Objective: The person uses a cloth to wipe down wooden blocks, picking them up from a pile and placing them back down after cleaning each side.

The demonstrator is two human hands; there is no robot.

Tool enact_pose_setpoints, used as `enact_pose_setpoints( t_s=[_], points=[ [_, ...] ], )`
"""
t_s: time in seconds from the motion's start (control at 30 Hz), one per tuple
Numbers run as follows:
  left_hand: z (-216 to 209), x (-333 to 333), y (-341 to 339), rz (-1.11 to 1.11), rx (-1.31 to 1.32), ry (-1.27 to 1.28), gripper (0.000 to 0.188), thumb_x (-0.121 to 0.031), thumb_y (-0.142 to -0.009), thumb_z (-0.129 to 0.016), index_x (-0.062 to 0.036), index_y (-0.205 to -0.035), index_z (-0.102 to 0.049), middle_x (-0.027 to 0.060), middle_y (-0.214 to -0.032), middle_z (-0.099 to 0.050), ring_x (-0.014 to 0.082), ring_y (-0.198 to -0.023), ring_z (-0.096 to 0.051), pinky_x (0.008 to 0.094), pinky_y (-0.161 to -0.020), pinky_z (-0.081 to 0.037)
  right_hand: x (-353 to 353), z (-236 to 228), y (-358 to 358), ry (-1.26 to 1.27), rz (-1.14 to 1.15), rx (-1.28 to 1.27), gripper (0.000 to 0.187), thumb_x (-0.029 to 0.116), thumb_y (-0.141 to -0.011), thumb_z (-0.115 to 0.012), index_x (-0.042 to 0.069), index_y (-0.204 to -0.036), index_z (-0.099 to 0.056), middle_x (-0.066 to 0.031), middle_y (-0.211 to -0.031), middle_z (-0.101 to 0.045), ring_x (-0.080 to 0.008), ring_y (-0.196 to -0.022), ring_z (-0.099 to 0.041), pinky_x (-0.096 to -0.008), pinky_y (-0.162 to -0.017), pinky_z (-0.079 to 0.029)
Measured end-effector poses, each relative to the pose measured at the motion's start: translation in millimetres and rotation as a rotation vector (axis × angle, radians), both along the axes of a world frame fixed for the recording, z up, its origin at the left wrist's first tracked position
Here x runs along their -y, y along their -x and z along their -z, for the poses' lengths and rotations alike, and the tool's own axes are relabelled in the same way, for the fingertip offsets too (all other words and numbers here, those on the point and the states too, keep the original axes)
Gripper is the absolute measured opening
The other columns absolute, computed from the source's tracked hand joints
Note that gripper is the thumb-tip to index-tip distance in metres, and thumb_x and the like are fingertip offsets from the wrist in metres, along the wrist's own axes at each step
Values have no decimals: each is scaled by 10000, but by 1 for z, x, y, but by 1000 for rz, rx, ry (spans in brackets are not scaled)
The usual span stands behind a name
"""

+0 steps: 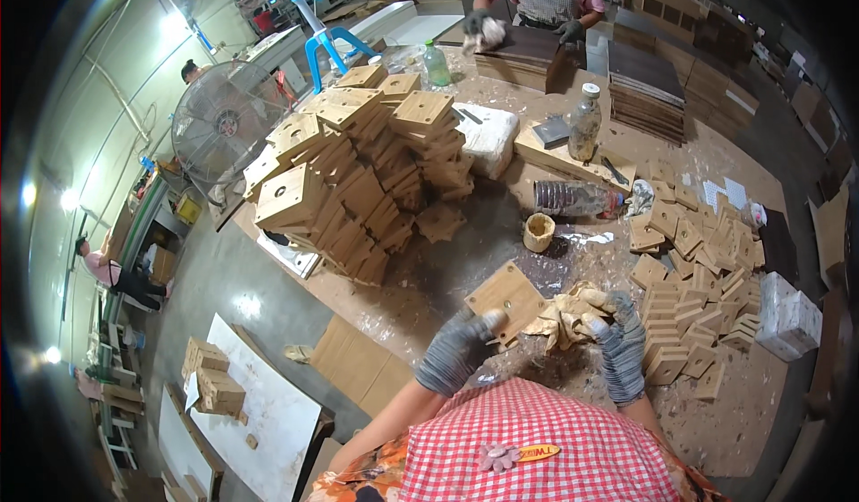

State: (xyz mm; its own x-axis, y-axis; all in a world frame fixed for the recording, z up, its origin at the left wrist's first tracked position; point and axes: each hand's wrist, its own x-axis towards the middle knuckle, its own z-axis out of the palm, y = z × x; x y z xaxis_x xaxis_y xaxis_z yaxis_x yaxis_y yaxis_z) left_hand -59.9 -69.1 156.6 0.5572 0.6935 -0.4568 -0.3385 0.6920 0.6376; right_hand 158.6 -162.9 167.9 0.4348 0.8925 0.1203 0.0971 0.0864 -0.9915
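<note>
Left hand (456,348), gloved, grip pinching one square wooden block (506,298) by its lower corner, block tilted just above the desk (447,274). Right hand (617,341), gloved, grip pressed together on one crumpled rag (565,314) touching the block's right edge. One small wooden cup (538,232) stands beyond; three plastic bottles (577,198) on the desk; stacked blocks left and right too many to count
</note>
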Motion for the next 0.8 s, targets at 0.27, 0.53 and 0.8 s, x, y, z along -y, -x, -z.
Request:
enact_pose_setpoints(
  t_s=[0.27,0.53,0.8],
  points=[
    [15,0,-2,-305,-580,-1688,355,-99,-613,-812,-224,-924,-696,17,-943,-582,198,-929,-544,331,-791,-465,1,5,-26,-31,194,-221,294,115,-831,-628,6,-1103,-600,-57,-1053,-620,-126,-939,-569,-260,-855,-458],
    [27,17,8,-621,-839,-1758,410,-226,-508,-870,-324,-874,-716,4,-1023,-417,239,-954,-453,343,-789,-404,1,4,-23,-1,192,-209,279,77,-841,-587,3,-1110,-591,-46,-1018,-621,-112,-896,-583,-227,-827,-466],
    [50,14,18,-544,-787,-1722,455,-232,-498,-876,-359,-903,-711,18,-1146,-360,273,-1057,-387,363,-875,-369,-1,-15,-9,65,104,-187,280,103,-825,-617,9,-1089,-603,-46,-1024,-618,-125,-918,-577,-253,-850,-462]
  ],
)
